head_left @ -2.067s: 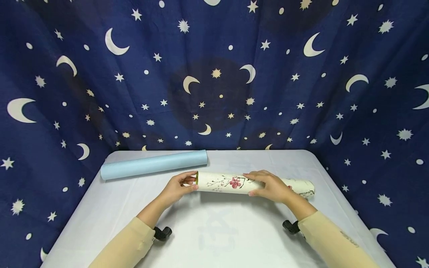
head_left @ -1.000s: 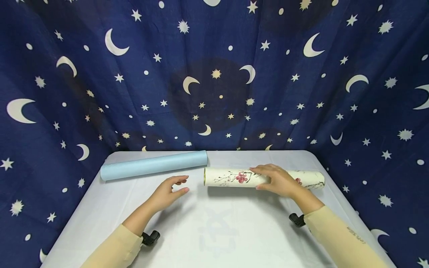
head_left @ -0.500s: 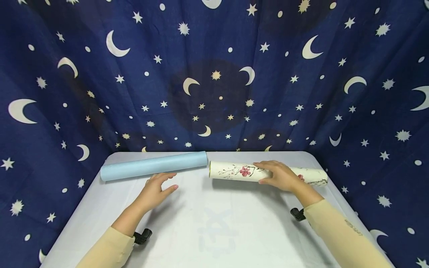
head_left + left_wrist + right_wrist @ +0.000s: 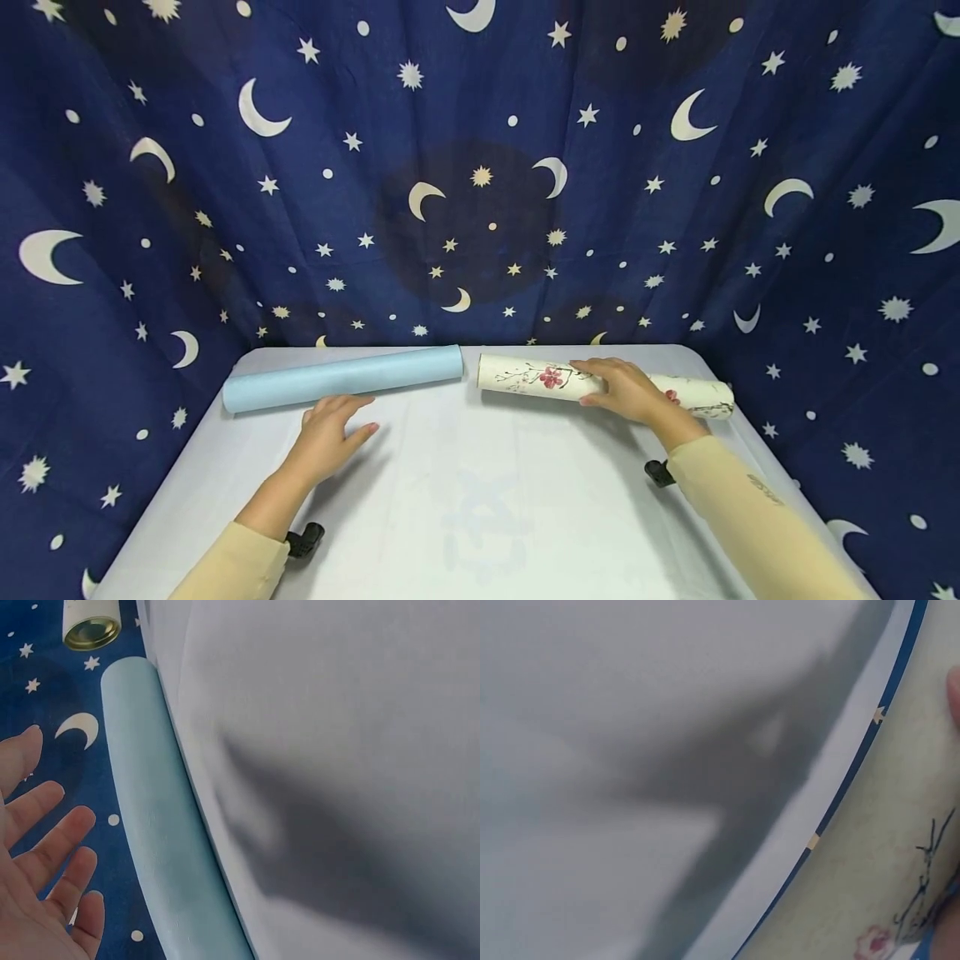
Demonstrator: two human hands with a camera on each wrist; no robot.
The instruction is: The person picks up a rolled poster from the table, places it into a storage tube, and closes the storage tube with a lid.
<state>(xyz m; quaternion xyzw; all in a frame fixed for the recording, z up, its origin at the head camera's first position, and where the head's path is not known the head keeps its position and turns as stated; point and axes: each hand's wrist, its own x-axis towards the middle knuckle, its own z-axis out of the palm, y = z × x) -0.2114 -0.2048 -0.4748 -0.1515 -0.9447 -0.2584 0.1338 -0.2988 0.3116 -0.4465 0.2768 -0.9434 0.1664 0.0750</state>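
A cream cylindrical tube (image 4: 532, 376) printed with pink blossoms and dark branches lies at the back right of the table. My right hand (image 4: 626, 389) grips it around the middle from above, thumb on the near side. In the left wrist view, the gold-rimmed metal end of the tube (image 4: 91, 631) shows. A plain light blue tube (image 4: 352, 377) rests along the table's back left. Just in front of it hovers my left hand (image 4: 330, 437), fingers spread and holding nothing. That hand (image 4: 49, 855) appears beside the light blue tube (image 4: 161, 802) in the left wrist view.
A white cloth covers the table (image 4: 480, 492). Behind it and at both sides hangs a dark blue curtain (image 4: 480, 108) with moons and stars. Black wrist camera mounts (image 4: 305, 540) stick out from both wrists over the cloth.
My left hand has let go of the floral tube's left end and moved left toward the light blue tube. My right hand has carried the floral tube to the right and back.
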